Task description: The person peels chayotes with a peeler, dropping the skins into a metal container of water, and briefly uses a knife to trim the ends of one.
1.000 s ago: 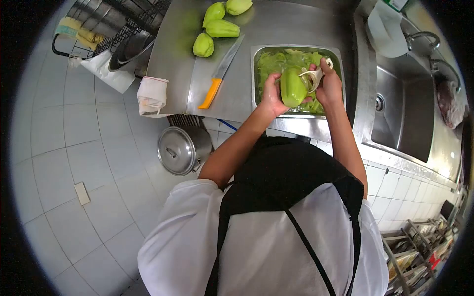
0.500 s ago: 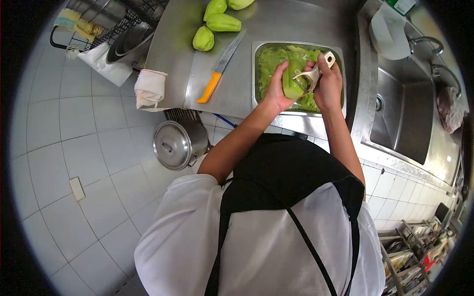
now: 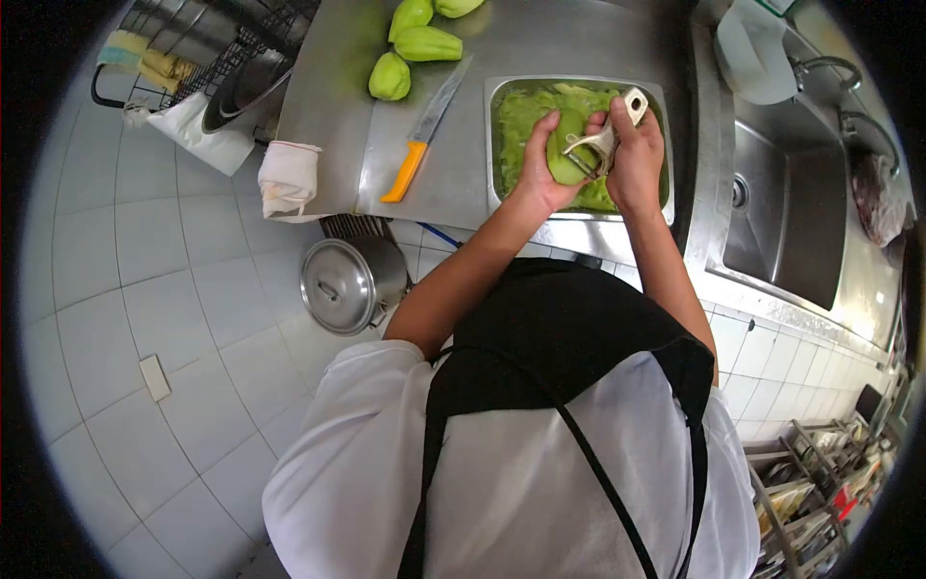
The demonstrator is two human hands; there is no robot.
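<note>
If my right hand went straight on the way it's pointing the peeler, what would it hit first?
Probably the green vegetable in your left hand: the peeler in your right hand angles toward it. The blade looks right at its surface, though exact contact is unclear.

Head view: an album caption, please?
Left hand grips a green oblong vegetable, right hand a cream peeler, above a rectangular steel pan.
</note>
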